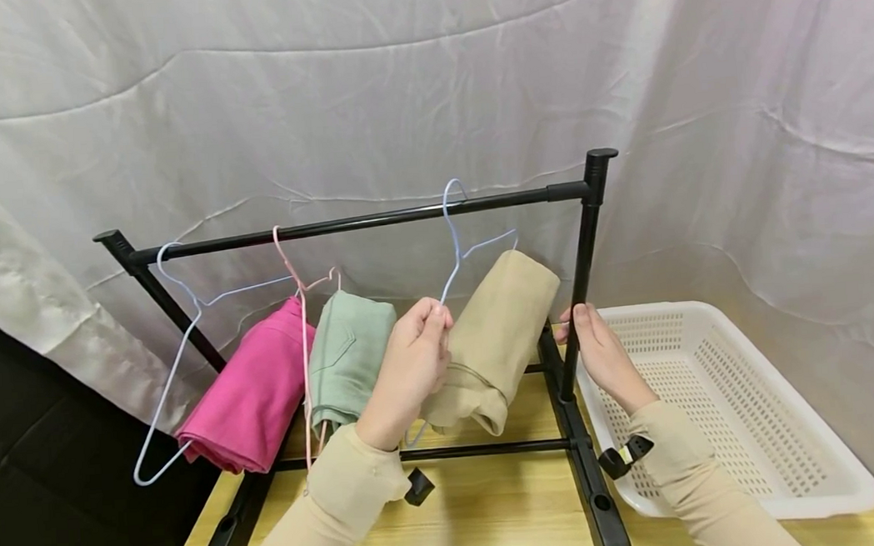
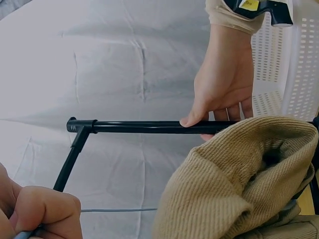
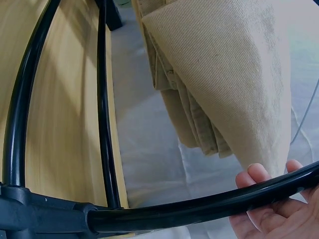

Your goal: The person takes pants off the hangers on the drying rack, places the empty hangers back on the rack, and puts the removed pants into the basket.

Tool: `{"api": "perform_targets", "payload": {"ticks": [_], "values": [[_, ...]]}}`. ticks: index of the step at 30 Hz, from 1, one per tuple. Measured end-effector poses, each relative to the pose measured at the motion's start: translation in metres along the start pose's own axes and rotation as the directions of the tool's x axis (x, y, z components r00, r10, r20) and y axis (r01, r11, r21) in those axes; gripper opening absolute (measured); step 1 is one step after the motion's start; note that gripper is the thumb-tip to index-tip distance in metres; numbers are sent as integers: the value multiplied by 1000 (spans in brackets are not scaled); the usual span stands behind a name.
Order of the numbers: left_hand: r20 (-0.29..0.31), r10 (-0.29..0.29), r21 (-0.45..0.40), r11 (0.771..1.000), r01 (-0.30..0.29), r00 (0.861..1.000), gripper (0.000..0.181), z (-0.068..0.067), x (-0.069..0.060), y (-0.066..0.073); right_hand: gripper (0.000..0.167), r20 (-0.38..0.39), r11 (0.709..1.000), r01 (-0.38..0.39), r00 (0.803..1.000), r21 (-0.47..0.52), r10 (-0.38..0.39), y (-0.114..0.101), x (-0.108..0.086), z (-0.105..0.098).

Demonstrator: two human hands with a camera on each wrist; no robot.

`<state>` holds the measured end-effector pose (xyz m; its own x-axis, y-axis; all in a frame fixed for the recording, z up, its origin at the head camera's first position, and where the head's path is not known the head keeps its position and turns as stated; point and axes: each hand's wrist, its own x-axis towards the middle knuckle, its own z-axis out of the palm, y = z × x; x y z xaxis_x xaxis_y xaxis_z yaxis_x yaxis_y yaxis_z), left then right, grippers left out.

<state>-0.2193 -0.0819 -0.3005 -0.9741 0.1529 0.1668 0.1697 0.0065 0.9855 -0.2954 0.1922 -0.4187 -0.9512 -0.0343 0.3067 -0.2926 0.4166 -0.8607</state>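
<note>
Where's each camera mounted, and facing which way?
Head: on the head, facing forward and down at the black rack; left hand, right hand and forearms show.
Left wrist: worn there, facing the khaki garment and right upright; both hands show, left partly.
Right wrist: worn there, facing the garment across that upright; right hand shows.
Shared: both wrist views show the garment, upright and right hand.

The background is filled by a wrinkled, pale grey-white fabric curtain [image 1: 366, 102], crossed by long, wavy creases. Its upper right is tinted faintly pink. The lower left is covered by a dark black cloth panel [image 1: 35, 464]. Below, a yellowish wood-grain tabletop [image 1: 504, 511] is marked by soft shadows.
</note>
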Motion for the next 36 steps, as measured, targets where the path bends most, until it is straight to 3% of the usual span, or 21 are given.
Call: {"api": "perform_targets", "payload": {"ticks": [14,36], "values": [[8,23,-12,1000,-23,1000,27,-4,-11,3,57,12,1000,-6,1000,-2,6,-3,-2,-2],[37,-9,-26,1000,10,999,27,-5,-30,-5,58,44,1000,-25,999,-13,25,-7,-3,-4]]}}
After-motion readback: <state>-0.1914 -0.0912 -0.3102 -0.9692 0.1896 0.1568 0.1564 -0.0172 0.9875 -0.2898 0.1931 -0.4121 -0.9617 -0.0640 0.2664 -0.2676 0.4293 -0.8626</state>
